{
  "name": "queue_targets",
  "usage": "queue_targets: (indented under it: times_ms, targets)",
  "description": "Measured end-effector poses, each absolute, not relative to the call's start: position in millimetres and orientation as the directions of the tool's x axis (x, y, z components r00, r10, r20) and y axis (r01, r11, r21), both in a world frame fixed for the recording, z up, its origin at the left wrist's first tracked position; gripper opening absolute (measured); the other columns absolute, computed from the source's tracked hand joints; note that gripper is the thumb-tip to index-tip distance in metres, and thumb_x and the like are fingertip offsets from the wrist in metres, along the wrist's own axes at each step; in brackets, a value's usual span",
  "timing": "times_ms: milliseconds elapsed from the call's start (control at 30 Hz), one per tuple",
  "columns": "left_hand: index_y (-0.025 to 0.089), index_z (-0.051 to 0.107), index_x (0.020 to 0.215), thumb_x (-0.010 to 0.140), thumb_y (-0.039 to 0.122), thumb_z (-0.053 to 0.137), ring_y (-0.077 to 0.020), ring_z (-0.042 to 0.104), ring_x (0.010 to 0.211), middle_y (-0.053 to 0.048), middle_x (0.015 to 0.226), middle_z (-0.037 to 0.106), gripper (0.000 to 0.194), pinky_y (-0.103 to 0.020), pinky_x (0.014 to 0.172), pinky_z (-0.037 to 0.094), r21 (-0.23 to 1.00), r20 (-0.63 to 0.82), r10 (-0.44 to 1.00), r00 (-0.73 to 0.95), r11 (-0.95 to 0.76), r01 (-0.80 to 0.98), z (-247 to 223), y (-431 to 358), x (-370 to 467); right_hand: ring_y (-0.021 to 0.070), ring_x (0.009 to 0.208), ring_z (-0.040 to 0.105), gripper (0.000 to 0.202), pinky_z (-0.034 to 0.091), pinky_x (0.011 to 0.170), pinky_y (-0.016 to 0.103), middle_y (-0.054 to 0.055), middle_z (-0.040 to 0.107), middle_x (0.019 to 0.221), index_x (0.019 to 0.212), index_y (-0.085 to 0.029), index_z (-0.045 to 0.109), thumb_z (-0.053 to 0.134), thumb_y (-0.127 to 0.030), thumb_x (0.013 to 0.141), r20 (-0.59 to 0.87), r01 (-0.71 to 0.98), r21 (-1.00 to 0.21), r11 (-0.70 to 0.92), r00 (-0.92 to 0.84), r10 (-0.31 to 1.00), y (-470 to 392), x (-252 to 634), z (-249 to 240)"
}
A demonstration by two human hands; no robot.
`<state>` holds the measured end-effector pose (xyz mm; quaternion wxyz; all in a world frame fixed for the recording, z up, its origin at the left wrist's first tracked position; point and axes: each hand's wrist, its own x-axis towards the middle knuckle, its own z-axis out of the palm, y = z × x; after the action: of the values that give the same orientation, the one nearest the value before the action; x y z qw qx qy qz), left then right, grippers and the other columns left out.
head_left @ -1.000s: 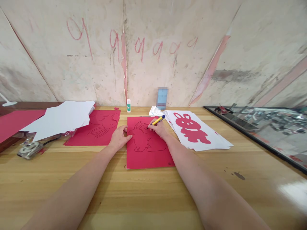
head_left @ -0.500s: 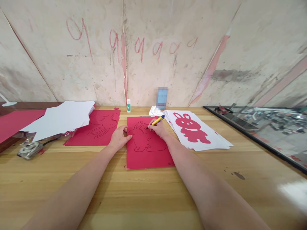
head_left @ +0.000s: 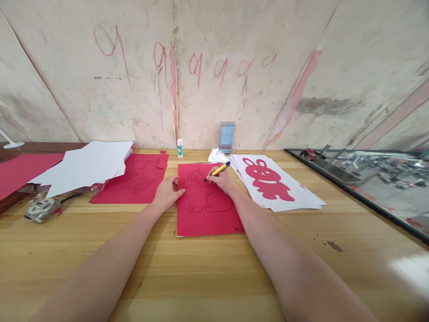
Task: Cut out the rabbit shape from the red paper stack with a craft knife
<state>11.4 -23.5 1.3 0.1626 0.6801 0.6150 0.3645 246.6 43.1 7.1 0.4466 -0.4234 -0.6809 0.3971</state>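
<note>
A yellow pen with a dark blue end is pinched in my right hand. Its tip is at the red paper in front of me, just right of the ears of a rabbit drawn there in dark outline. My left hand lies at the left edge of that sheet, thumb and fingers apart, the thumb tip touching the paper. Left of it is another red sheet with a rabbit outline lying on its side.
A red rabbit cutout lies on white sheets at right. A glue stick, a tissue and a blurred phone-like object stand near the wall. White paper, a tape measure and a black-framed glass panel flank the table.
</note>
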Motion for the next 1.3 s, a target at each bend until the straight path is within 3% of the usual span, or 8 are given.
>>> queue_targets:
  times_ms: [1300]
  targets:
    - [0.017,0.060,0.116,0.069,0.028,0.072,-0.0206,0.059,0.087,-0.005,0.095,0.064,0.049,-0.033,0.080,0.049,0.661,0.288,0.957,-0.013,-0.189,0.727,3.0,-24.1,11.0,0.0152,0.054,0.054,0.014,0.045,0.056,0.029,-0.001,0.057,0.054,0.060,-0.022,0.054,0.066,-0.030,0.062,0.257,0.225,-0.922,0.314,-0.248,0.934,39.7,245.0,10.6]
